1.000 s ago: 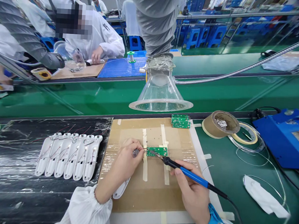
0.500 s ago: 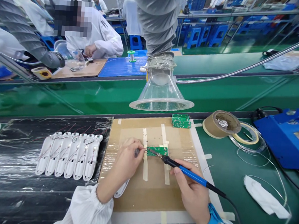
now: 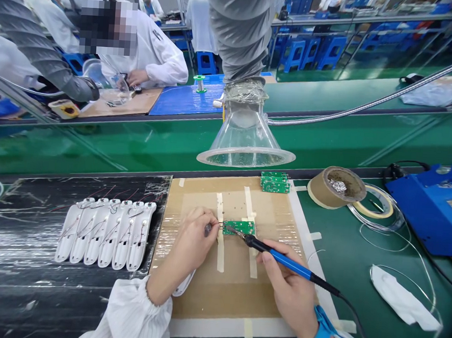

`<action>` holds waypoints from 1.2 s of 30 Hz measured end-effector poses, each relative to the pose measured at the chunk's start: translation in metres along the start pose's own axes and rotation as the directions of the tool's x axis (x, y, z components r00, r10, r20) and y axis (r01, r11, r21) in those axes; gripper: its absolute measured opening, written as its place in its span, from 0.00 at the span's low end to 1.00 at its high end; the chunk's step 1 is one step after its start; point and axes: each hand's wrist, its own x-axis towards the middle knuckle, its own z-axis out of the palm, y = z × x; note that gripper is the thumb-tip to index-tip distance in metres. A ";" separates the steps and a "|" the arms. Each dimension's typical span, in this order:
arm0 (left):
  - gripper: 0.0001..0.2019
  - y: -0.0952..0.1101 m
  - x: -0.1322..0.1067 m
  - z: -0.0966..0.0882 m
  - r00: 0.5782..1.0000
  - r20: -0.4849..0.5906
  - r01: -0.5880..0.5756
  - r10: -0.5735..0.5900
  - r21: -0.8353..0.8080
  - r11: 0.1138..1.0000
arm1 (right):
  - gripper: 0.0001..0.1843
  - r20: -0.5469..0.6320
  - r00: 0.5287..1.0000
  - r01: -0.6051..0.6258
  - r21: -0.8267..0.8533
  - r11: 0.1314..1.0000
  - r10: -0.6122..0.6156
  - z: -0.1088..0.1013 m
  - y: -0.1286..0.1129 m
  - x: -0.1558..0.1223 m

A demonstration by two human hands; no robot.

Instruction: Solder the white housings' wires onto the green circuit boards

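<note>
The left hand (image 3: 195, 236) is at the left end of the green board (image 3: 242, 224), with the thumb and the finger pressed together on what looks like a thin wire (image 3: 220, 224); a dark grey piece (image 3: 207, 230) also shows between its fingers, but I cannot tell what it is. The right hand (image 3: 291, 282) wears a blue wristband (image 3: 311, 327), and its grip is closed around the handle of the iron (image 3: 289, 263), whose tip is over the board, near its left part; whether it touches, I cannot tell. The board lies flat on the cardboard (image 3: 233, 297), by the two tape strips (image 3: 221, 253), and the cardboard is on the green worktop (image 3: 351, 278). A white shell (image 3: 182, 285) is partly hidden under the left forearm. To the left, six white shells (image 3: 103, 235) stand in a row on a black sheet (image 3: 12, 283). Other green boards (image 3: 274, 183) lie at the far edge of the cardboard, and beyond them hangs a clear hood (image 3: 247, 137).
</note>
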 end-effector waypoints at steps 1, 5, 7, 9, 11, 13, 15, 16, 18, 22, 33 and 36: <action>0.11 0.000 0.000 0.000 1.000 0.000 0.002 -0.002 -0.004 1.000 | 0.07 0.005 1.000 0.000 0.000 1.000 0.000 0.000 0.000 0.000; 0.11 -0.001 0.000 0.001 1.000 -0.001 0.008 -0.008 -0.006 1.000 | 0.08 -0.004 1.000 -0.013 0.007 1.000 0.013 0.000 -0.001 0.000; 0.11 -0.001 0.001 0.001 1.000 -0.002 0.004 -0.004 -0.005 1.000 | 0.08 -0.010 1.000 -0.012 0.002 1.000 0.012 0.000 -0.001 0.000; 0.11 -0.001 0.001 0.001 1.000 -0.003 -0.001 0.001 -0.009 1.000 | 0.08 -0.009 1.000 -0.005 -0.007 1.000 0.005 -0.001 0.000 -0.001; 0.11 -0.001 0.001 0.001 1.000 -0.002 -0.005 0.005 -0.014 1.000 | 0.08 -0.002 1.000 0.004 -0.012 1.000 -0.004 -0.002 0.001 -0.001; 0.11 -0.001 0.001 0.001 1.000 -0.002 -0.009 0.009 -0.020 1.000 | 0.08 -0.006 1.000 0.009 -0.004 1.000 -0.009 -0.002 0.001 -0.001; 0.11 -0.002 0.000 0.002 1.000 -0.004 -0.013 0.012 -0.024 1.000 | 0.08 -0.021 1.000 0.013 0.010 1.000 -0.013 -0.001 0.000 -0.001; 0.11 -0.002 0.000 0.002 1.000 -0.006 -0.015 0.015 -0.025 1.000 | 0.08 -0.032 0.999 0.017 0.016 1.000 -0.016 -0.001 0.000 -0.001; 0.11 -0.002 0.001 0.002 1.000 -0.008 -0.019 0.019 -0.024 1.000 | 0.08 -0.044 0.999 0.024 0.026 0.999 -0.023 0.000 -0.002 -0.001; 0.11 -0.002 0.001 0.002 1.000 -0.005 -0.011 0.011 -0.011 1.000 | 0.08 -0.052 0.998 0.026 0.039 0.999 -0.024 0.001 -0.005 0.000; 0.10 0.000 0.000 -0.001 0.999 0.034 -0.002 0.003 -0.030 1.000 | 0.08 -0.050 0.999 0.018 0.023 1.000 -0.016 -0.001 -0.002 0.000; 0.10 0.001 0.000 -0.002 0.999 0.047 0.004 -0.003 -0.032 0.999 | 0.08 -0.057 0.998 0.022 0.039 0.999 -0.019 0.000 -0.004 0.001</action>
